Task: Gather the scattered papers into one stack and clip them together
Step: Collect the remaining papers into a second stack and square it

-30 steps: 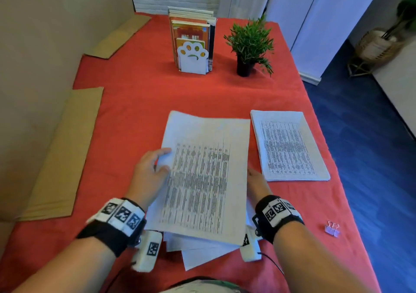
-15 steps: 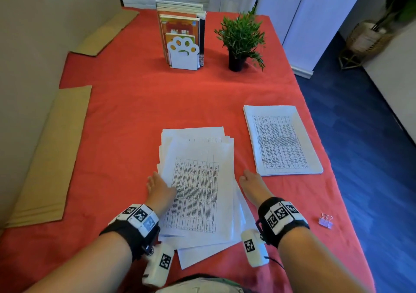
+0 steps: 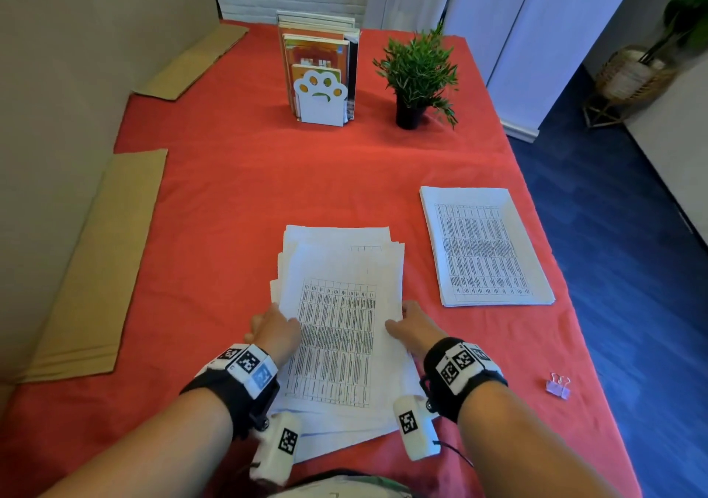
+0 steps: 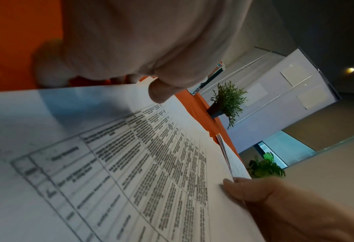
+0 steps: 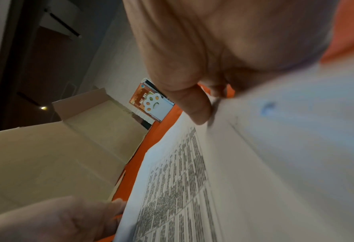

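A loose, uneven pile of printed papers (image 3: 341,298) lies on the red tablecloth in front of me, its sheets fanned out at the top and bottom. My left hand (image 3: 277,325) pinches the pile's left edge, thumb (image 4: 161,93) on top and fingers underneath. My right hand (image 3: 406,323) pinches the right edge the same way, thumb (image 5: 192,109) on the top sheet. A second, neat stack of papers (image 3: 482,244) lies to the right. A small pink binder clip (image 3: 558,385) sits near the table's right edge, apart from both hands.
At the back, books stand in a rack behind a white paw-shaped bookend (image 3: 320,95), with a potted plant (image 3: 417,72) beside them. Flat cardboard sheets (image 3: 95,267) lie along the left side. The table's right edge (image 3: 574,306) drops to a blue floor.
The large top sheet that my left hand held a second ago now lies on the pile. Both hands have come in to the pile's side edges and taken hold of them.
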The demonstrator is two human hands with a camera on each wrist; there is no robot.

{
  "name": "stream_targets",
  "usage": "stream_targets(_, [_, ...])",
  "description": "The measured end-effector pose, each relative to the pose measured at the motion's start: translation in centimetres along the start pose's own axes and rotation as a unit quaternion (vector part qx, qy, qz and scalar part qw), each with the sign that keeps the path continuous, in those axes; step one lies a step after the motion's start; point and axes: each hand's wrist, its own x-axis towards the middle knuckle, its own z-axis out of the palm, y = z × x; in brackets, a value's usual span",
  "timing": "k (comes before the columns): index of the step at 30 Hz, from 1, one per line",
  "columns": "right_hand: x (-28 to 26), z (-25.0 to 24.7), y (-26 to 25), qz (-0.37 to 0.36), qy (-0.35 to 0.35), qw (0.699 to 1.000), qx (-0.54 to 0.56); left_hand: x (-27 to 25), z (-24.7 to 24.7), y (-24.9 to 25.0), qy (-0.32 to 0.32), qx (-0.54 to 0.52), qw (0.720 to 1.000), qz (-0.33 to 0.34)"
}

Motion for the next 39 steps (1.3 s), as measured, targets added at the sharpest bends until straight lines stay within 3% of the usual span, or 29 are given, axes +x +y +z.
stream_targets(6, [-0.4, 0.2, -0.2, -0.017, -0.007, 1.000, -0.020, 0.3, -0.6, -0.5, -0.023, -0.103, 0.994, -0.008])
stream_targets(11, [-1.9, -0.1, -0.1, -0.082, 0.018, 0.991, 0.108, 0.0, -1.0, -0.9, -0.065, -0.166, 0.984, 0.022])
stream_targets(13, [-2.7, -0.7, -0.5, -0.113, 0.022, 0.979, 0.166, -0.5, -1.7, -1.0, -0.046, -0.226, 0.972, 0.044])
stream_targets(17, [-4.7, -1.9, -4.0, -0.228, 0.035, 0.949, 0.215, -3.2, -4.4, 2.0, 0.047, -0.251, 0.948, 0.188])
stream_targets(19, [-5.7, -2.3, -6.1, -0.281, 0.070, 0.924, 0.251, -4.5, -5.6, 4.0, 0.092, -0.275, 0.918, 0.272])
stream_targets(22, [-6.6, -2.9, -8.1, -0.320, 0.118, 0.883, 0.322, -6.1, -7.0, 5.4, 0.089, -0.339, 0.862, 0.367])
stream_targets(24, [-7.0, -3.2, -8.2, -0.325, 0.129, 0.874, 0.338, -6.0, -7.2, 4.9, 0.074, -0.336, 0.847, 0.405])
stream_targets(27, [-7.3, -3.3, -7.4, -0.333, 0.113, 0.870, 0.345, -5.7, -6.7, 4.1, 0.055, -0.345, 0.847, 0.401])
stream_targets(31, [-6.5, -3.1, -6.1, -0.307, 0.100, 0.862, 0.391, -5.8, -5.7, 3.7, 0.095, -0.358, 0.843, 0.391])
stream_targets(35, [-6.6, -2.8, -6.3, -0.265, 0.103, 0.866, 0.412, -6.0, -5.8, 4.1, 0.090, -0.406, 0.818, 0.397])
stream_targets(39, [-7.5, -2.3, -7.2, -0.282, 0.094, 0.863, 0.408, -6.4, -5.4, 5.0, 0.098, -0.429, 0.805, 0.398])
